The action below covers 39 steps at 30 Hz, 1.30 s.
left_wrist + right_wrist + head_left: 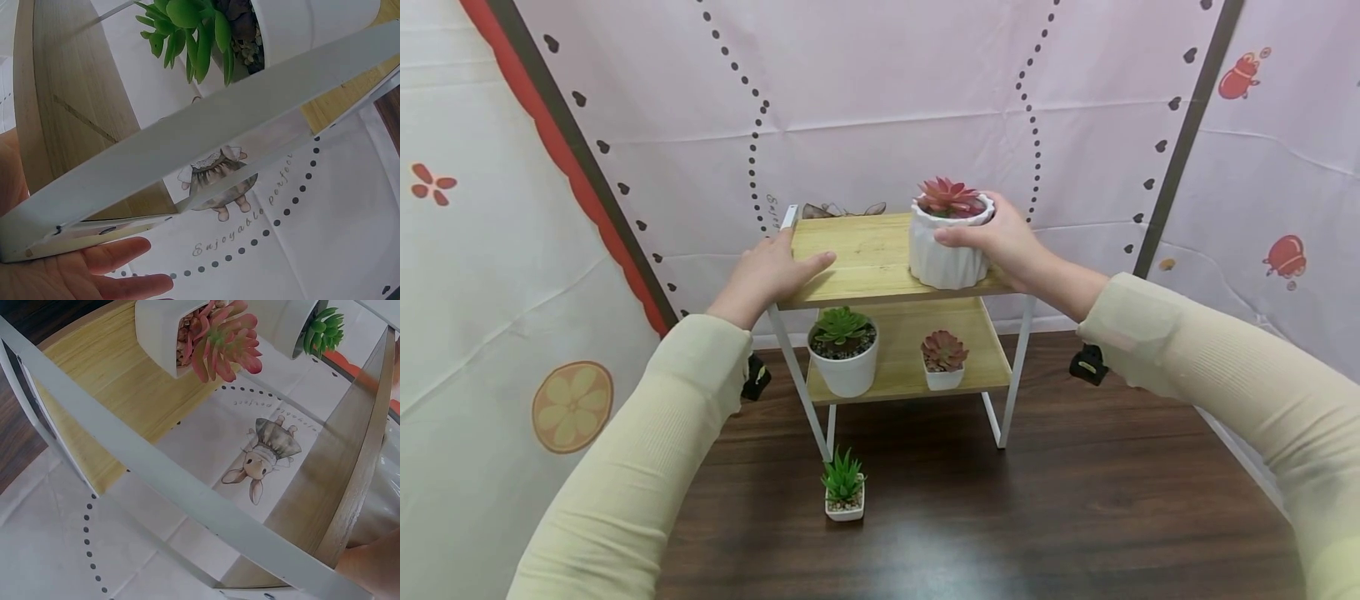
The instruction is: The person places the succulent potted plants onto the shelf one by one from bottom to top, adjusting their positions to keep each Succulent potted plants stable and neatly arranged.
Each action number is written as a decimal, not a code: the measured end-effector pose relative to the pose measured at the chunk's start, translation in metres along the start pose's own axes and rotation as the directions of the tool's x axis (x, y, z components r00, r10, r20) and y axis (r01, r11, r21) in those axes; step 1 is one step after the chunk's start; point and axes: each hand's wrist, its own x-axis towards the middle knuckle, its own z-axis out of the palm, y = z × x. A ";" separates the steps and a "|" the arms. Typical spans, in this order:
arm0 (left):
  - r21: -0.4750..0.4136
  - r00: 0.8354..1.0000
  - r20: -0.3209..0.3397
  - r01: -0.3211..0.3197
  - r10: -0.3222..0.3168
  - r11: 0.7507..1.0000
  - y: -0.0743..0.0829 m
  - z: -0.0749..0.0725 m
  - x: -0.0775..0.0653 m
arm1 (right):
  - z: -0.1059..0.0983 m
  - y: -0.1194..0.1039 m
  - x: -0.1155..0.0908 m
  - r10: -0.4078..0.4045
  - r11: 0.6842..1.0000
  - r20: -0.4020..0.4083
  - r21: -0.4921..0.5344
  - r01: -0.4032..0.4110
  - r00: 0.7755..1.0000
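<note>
In the head view my right hand (1003, 237) grips a white ribbed pot (947, 257) that holds a red succulent (950, 198). Its thumb lies across the front of the rim and the other fingers go behind. The pot is upright at the right end of the top board of a two-tier shelf (853, 254). At the board's left end rests my left hand (773, 268), its thumb over the wood. The left wrist view shows straight fingers (119, 253) along the outside of the white metal frame (200, 119).
On the lower board stand a round white pot (847, 372) with a green succulent and a small square pot (943, 377) with a reddish one. A small green potted plant (844, 492) sits on the dark wood floor (940, 517) in front. Printed cloth (880, 83) hangs behind.
</note>
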 end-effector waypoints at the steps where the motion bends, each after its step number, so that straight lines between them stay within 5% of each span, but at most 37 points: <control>1: 0.001 1.000 0.000 -0.001 0.001 1.000 0.000 0.000 0.000 | 0.000 0.000 0.000 -0.003 1.000 0.005 0.006 0.003 1.000; 21: 0.007 1.000 0.012 0.006 -0.006 1.000 0.000 0.000 0.000 | 0.001 0.000 0.001 -0.036 0.997 0.055 0.065 0.033 0.998; 32: 0.010 1.000 0.014 0.007 -0.007 1.000 0.000 0.000 0.000 | 0.001 0.001 -0.003 0.014 1.000 0.012 0.013 -0.014 1.000; 39: 0.010 1.000 0.014 0.009 -0.009 1.000 0.000 0.000 0.000 | -0.003 -0.018 -0.017 0.003 0.997 0.001 -0.078 -0.003 1.000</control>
